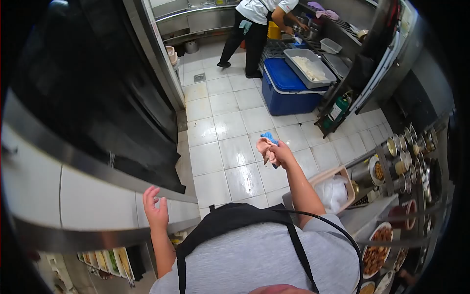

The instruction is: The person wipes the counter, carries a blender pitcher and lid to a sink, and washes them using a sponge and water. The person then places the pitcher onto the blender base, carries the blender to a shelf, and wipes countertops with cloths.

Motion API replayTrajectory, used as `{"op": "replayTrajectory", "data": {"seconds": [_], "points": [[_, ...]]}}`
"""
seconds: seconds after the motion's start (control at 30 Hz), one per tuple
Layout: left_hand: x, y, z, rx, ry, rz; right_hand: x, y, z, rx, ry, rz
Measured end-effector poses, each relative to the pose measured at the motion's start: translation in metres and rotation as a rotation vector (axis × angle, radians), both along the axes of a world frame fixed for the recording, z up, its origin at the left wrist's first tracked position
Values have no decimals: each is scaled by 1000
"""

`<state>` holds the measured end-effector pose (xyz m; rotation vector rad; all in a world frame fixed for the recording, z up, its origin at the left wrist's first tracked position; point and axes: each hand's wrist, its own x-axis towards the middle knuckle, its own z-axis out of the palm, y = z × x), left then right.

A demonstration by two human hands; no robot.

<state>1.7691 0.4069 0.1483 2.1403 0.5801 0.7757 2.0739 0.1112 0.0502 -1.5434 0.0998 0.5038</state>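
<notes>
My right hand [281, 154] reaches out over the floor with its fingers closed around a crumpled cloth [266, 146], pink with a bright blue part at its upper edge. Something dark shows at the cloth's lower end, too small to make out. My left hand [155, 207] is raised by the white cabinet front [98, 196] on the left, its fingers apart and nothing in them.
A white tiled floor [230, 142] stretches ahead. Farther off, a person in black trousers [254, 44] works at a counter. A blue cooler [289, 93] carries a tray of white food [309, 68]. Right of it are a green extinguisher [337, 111], a pink bin [338, 188] and shelves with several dishes.
</notes>
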Motion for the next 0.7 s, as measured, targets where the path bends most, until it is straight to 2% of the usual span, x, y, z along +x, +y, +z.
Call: {"op": "replayTrajectory", "data": {"seconds": [0.1, 0.17, 0.27, 0.37, 0.4, 0.47, 0.53, 0.57, 0.6, 0.63, 0.67, 0.7], "points": [[51, 24, -3, -15, 65, 40, 70, 38, 5, -49, 74, 163], [87, 43, -5, -27, 99, 104, 112, 75, 0, -47, 21, 169], [145, 77, -17, -50, 111, 149, 184, 117, -34, -193, 36, 302], [213, 121, -33, -44, 148, 135, 256, 124, -108, -814, -239, 433], [240, 139, -37, -38, 150, 120, 275, 117, -135, -872, -31, 462], [302, 173, -38, -35, 161, 67, 314, 60, -260, -630, 444, 439], [373, 204, -32, -16, 131, 4, 303, 9, -281, -405, 336, 405], [411, 219, -30, 28, 85, -66, 291, -4, -267, 108, 743, -80], [450, 229, -26, -6, 82, -117, 313, -44, -303, -473, 392, 375], [487, 239, -23, 76, 77, -147, 295, -4, -170, -969, 302, 80], [525, 237, -2, 85, 129, -145, 304, -46, -224, -802, 458, -22], [560, 244, 1, 72, 112, -187, 337, -31, -218, -812, 453, 1]]}}
